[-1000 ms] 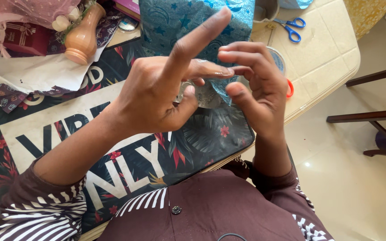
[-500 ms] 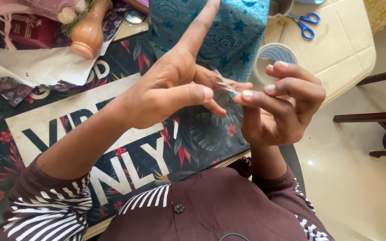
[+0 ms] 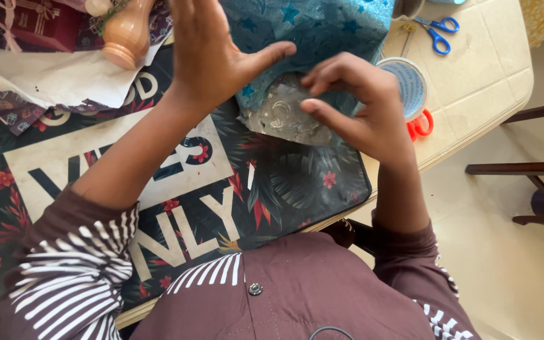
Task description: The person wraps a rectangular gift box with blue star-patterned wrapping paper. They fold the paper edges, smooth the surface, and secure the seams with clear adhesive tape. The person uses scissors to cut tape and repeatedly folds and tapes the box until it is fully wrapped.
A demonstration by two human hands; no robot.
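- Foil [image 3: 284, 113]: a crumpled silvery piece lying on the mat [image 3: 297, 182], partly tucked under the near edge of the blue star-print wrap [image 3: 322, 31]; its long axis runs from upper left to lower right.
- Right hand [image 3: 357, 107]: directly right of the foil, fingers curled over its right edge; the grip is half-closed, thumb and forefinger drawn toward each other, and whether they pinch anything cannot be told.
- Left hand [image 3: 212, 50]: above and left of the foil, palm flat on the wrap, fingers spread, thumb pointing right toward the other hand; it holds nothing.
- Nearer hand: the right, whose fingertips lie at the foil itself.
- Tape roll [image 3: 407, 85]: just behind the right hand, on the counter [image 3: 480, 75].
- Red scissors [image 3: 420, 123] beside the roll; blue scissors [image 3: 436, 31] farther back.
- Wooden vase [image 3: 127, 34]: far left, well apart.
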